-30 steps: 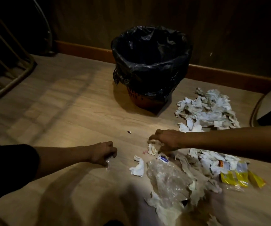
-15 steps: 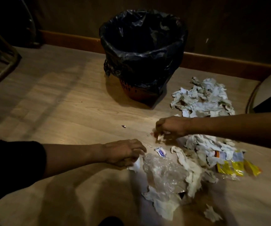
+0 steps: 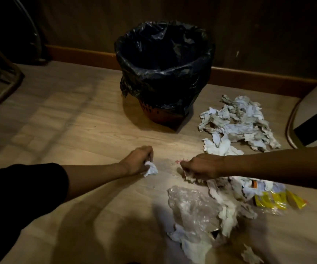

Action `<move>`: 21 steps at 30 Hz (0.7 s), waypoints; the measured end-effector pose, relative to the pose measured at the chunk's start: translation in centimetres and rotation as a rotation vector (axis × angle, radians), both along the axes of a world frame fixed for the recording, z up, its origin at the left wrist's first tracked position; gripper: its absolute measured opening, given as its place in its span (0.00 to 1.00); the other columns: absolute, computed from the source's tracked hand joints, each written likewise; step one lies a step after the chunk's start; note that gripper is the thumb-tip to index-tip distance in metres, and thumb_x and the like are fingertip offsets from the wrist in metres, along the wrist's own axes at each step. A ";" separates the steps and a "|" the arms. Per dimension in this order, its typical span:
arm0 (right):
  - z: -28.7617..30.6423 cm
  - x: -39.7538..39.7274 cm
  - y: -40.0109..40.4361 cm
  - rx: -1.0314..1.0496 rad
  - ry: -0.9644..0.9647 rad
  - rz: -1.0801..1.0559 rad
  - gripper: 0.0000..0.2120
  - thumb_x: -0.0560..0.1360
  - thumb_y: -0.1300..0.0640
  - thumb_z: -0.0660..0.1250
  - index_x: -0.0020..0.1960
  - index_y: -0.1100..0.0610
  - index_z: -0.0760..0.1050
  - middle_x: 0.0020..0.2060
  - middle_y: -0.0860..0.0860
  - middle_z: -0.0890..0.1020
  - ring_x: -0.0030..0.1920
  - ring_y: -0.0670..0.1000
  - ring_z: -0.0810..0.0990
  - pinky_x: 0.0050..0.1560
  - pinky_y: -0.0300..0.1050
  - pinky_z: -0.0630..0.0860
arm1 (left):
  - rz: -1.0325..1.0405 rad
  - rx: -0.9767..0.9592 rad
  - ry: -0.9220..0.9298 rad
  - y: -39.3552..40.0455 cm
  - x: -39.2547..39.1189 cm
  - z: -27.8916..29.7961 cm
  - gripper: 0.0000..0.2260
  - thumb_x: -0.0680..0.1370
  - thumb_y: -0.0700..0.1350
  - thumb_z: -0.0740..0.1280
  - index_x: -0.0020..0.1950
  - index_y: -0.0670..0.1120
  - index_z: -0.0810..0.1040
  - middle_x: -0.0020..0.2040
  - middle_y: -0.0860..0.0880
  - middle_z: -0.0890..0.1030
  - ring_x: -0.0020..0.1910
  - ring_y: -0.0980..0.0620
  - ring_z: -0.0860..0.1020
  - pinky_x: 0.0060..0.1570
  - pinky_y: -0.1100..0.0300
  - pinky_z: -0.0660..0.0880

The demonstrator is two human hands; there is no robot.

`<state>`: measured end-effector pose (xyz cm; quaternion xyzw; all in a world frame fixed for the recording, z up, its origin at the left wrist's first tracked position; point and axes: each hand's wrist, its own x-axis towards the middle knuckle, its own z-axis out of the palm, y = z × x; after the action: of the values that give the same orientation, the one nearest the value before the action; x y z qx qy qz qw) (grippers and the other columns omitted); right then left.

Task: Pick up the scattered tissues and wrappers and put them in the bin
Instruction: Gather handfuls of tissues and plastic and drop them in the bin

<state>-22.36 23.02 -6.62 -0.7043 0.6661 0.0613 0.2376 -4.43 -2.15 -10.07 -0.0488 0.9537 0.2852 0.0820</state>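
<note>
The floor (image 3: 73, 119) is light wood-pattern board and carries all items.

The bin (image 3: 164, 73) stands upright beyond both sets of fingers, lined with a black bag (image 3: 134, 46) that is folded over its rim; its mouth is open.

A large pile of crumpled tissues (image 3: 237, 121) lies beyond the right fingers and to the right of the bin, apart from it.

A second spread of tissues (image 3: 224, 204) and a clear plastic wrapper (image 3: 192, 206) lies on the near side of the right fingers, extending toward the camera.

A yellow wrapper (image 3: 275, 200) lies at the right edge of that spread, beneath the right forearm.

The left hand (image 3: 137, 161) is low over the floor. Its fingers (image 3: 150, 150) are curled closed around a small white tissue wad (image 3: 151, 168), which protrudes below them.

The right hand (image 3: 203, 165) is just to the right of the left hand, not touching it. Its fingers (image 3: 184, 165) are closed, pinching the near edge of a crumpled tissue (image 3: 191, 178) that is still in contact with the floor.
</note>
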 end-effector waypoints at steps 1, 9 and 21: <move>0.0 -0.3 -0.1 -0.030 0.006 -0.071 0.17 0.78 0.53 0.62 0.63 0.57 0.66 0.42 0.53 0.79 0.38 0.55 0.75 0.40 0.46 0.72 | 0.073 -0.012 -0.002 -0.6 -0.3 -0.1 0.16 0.67 0.40 0.71 0.53 0.47 0.73 0.51 0.48 0.75 0.46 0.49 0.77 0.44 0.56 0.76; -0.3 -3.7 -1.8 -0.096 -0.001 -0.303 0.15 0.75 0.53 0.69 0.60 0.54 0.76 0.45 0.54 0.84 0.47 0.55 0.82 0.41 0.41 0.69 | 0.129 -0.028 -0.125 -1.7 -1.3 -0.8 0.15 0.66 0.47 0.65 0.50 0.45 0.82 0.45 0.46 0.80 0.46 0.45 0.80 0.45 0.60 0.72; -2.9 -0.9 -4.3 -0.014 -0.055 -0.325 0.14 0.71 0.57 0.71 0.57 0.53 0.76 0.54 0.53 0.78 0.52 0.55 0.79 0.48 0.46 0.75 | 0.284 -0.041 -0.095 -0.6 -0.5 -1.2 0.13 0.71 0.39 0.69 0.55 0.42 0.77 0.52 0.39 0.77 0.50 0.42 0.77 0.52 0.55 0.74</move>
<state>-23.26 18.75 -9.53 -0.5904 0.7648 -0.0019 0.2577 -4.93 -2.74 -11.25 -0.1981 0.9379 0.2718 0.0847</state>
